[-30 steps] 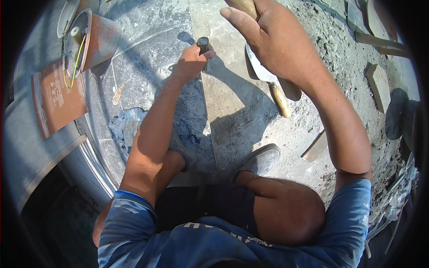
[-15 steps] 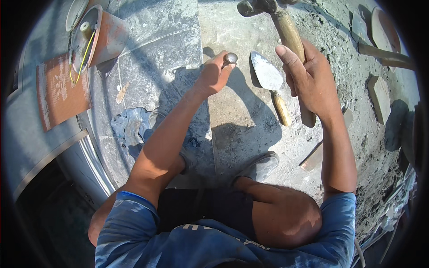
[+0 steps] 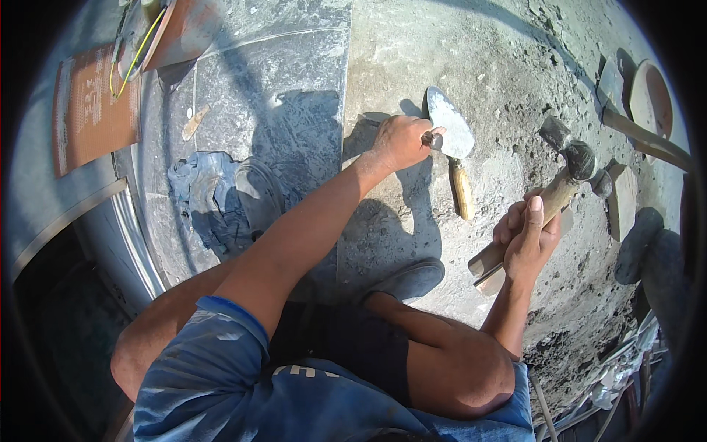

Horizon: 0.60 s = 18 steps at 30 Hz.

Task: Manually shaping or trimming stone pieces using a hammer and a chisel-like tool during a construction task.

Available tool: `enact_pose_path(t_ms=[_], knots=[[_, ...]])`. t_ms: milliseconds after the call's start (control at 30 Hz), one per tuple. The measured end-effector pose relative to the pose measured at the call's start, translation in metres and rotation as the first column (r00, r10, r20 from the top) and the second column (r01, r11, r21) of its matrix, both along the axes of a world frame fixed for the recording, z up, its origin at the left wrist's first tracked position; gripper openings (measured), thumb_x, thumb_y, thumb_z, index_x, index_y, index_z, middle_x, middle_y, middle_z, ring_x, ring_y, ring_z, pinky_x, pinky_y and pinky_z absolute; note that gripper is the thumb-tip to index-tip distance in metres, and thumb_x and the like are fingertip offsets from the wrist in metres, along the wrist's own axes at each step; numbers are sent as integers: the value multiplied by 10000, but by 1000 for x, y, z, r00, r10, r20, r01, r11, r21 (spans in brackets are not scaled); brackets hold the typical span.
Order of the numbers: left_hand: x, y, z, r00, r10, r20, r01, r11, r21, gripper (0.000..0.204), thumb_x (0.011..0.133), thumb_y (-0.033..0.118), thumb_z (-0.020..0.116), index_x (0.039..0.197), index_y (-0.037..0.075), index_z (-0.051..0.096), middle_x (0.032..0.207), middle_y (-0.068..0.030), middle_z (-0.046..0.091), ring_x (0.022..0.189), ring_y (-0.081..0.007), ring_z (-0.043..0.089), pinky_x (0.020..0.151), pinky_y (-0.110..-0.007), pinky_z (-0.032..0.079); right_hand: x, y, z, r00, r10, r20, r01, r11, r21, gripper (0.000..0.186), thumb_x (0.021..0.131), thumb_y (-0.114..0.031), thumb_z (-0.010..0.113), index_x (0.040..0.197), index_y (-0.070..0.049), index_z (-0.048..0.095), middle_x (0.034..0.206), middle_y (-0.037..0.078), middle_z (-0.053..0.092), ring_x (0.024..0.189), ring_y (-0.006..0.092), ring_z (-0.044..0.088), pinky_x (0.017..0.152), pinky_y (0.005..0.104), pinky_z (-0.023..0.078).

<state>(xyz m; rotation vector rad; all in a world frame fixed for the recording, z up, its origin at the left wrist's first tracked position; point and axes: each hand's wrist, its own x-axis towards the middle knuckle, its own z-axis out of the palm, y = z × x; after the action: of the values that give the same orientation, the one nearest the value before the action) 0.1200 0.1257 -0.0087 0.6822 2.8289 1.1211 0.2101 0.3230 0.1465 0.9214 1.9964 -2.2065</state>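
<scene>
My left hand [image 3: 399, 144] is closed around a metal chisel [image 3: 435, 140], seen nearly end-on; its lower end is hidden by the hand. Beside it on the rough floor lies a trowel [image 3: 451, 127], its pale blade pointing away and its wooden handle toward me. The chisel's top overlaps the blade in view; whether they touch I cannot tell. To the right, my right hand [image 3: 527, 239] grips a hammer [image 3: 557, 195] by its wooden handle, thumb along the shaft. The dark metal head points away and to the right, above the floor.
Grey tiles [image 3: 294, 66] with a blue-grey cloth [image 3: 210, 195] lie left of the rough concrete. At far left are an orange-red bucket [image 3: 188, 37] and a brown-orange sheet [image 3: 96, 110]. A stone slab [image 3: 623, 202], a wooden-handled tool [image 3: 648, 140] and a round pan [image 3: 651, 99] stand right.
My right hand has lowered the hammer nearer me, its head swinging to the right. My left hand, with the chisel, has moved right, next to the trowel blade. The view has shifted somewhat.
</scene>
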Motion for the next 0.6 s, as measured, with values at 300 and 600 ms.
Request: enact_pose_path(t_ms=[300,600], knots=[[-13,2,3,995,47,89,-51,998,43,287,850,237,656,667,26,590,629,-167,593,617,-353,608,552,-432,459,23,-43,-55,955,288,74,-292,955,47,219,976,-245,515,900,-48,458,565,3,459,411,72,433,373,237,361],[-10,-10,14,998,54,31,-57,992,111,316,860,199,652,633,16,531,579,-169,529,525,-354,551,486,-421,396,0,-25,-1,949,-236,-210,208,967,-144,260,966,-239,505,859,-15,427,593,64,459,436,107,438,379,247,364]])
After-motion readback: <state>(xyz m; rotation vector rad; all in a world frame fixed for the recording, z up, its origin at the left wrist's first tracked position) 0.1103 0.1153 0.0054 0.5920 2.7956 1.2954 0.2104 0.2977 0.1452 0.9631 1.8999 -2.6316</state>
